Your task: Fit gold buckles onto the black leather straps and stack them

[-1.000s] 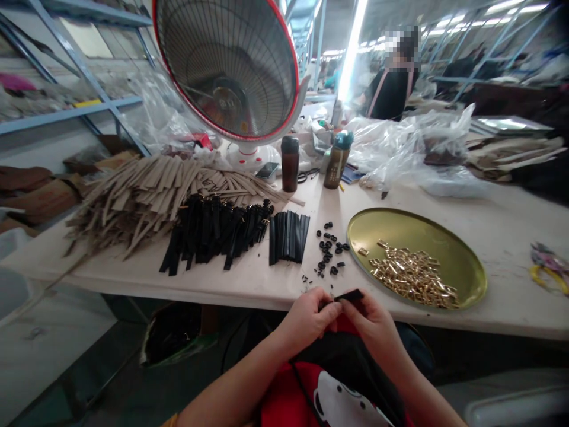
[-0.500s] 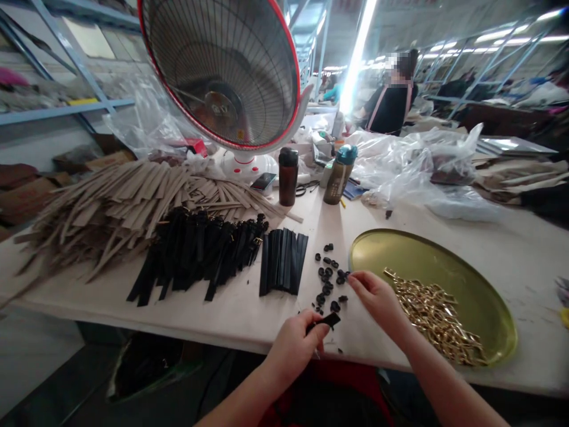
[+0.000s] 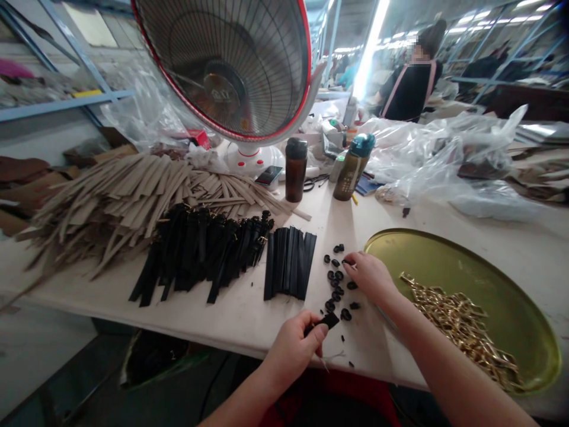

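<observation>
My left hand (image 3: 293,347) is closed on the end of a short black strap (image 3: 328,321) at the table's near edge. My right hand (image 3: 371,276) reaches over a scatter of small black loops (image 3: 336,281), fingertips pinched down on one of them. A neat row of black straps (image 3: 290,263) lies just left of the loops, and a larger heap of black straps with fittings (image 3: 202,249) lies further left.
A round brass tray (image 3: 448,261) with several gold buckles (image 3: 462,326) sits to the right. Tan strips (image 3: 124,201) are piled at the left. A red-rimmed heater dish (image 3: 226,65), two bottles (image 3: 296,169), a phone and plastic bags stand behind. A person works far back.
My hands came apart from my lap. The left stays at the table edge with the strap; the right has reached forward onto the black loops.
</observation>
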{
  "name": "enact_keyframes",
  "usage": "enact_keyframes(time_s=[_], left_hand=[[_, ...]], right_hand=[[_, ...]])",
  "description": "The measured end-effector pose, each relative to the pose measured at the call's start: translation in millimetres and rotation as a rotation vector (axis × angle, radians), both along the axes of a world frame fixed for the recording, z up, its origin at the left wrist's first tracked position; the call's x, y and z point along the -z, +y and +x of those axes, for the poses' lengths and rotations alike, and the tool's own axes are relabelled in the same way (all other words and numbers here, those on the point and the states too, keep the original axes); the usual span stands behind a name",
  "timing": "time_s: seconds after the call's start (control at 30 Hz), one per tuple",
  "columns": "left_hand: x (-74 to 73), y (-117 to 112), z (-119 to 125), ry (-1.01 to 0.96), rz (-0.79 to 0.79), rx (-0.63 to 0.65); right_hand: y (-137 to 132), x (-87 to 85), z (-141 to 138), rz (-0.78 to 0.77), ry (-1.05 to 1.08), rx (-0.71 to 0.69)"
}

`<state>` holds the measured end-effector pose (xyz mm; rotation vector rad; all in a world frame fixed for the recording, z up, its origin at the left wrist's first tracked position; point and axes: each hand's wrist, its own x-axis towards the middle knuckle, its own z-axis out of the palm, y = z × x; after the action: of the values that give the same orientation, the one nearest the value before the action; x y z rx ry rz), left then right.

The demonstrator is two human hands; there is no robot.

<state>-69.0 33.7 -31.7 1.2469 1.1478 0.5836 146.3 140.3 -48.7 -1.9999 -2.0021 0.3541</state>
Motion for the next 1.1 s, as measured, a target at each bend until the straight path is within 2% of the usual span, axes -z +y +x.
enact_keyframes(time_s=[0.07, 0.17, 0.23, 0.3, 0.43, 0.6, 0.7, 0.87, 1.1], left_hand=[[-2.5, 1, 0, -0.007, 0.017, -0.024], [-9.6, 3, 3, -0.040, 0.062, -0.079], [-15.6, 4, 6, -0.067, 0.087, -0.111], [-21.4, 3, 7, -0.079, 0.107, -0.118], [-30.5, -5, 4, -0.049, 0.167, -0.111], [-35.9, -15, -3, 0.026, 0.229, -0.082], [-36.6, -19, -5, 0.052, 0.243, -0.050], [-37.0, -22, -6, 0.035, 0.261, -0.090], [-30.2, -24, -5, 0.040, 0.232, -0.072]], right_hand=[[-18, -7.5, -4, -0.035, 0.427, 0.076], [-54, -21.5, -19, -0.233, 1.165, 0.142], [-77, -30.1, -32, -0.327, 1.473, 0.178], [-94, -36.9, -44, -0.377, 1.636, 0.221], [-112, -44.5, -59, -0.424, 1.739, 0.231], [-123, -45.6, -60, -0.397, 1.668, 0.211], [-129, -42.5, -57, -0.379, 1.610, 0.195], [-135, -39.1, -55, -0.358, 1.615, 0.194], [-137, -39.5, -63, -0.302, 1.740, 0.306]])
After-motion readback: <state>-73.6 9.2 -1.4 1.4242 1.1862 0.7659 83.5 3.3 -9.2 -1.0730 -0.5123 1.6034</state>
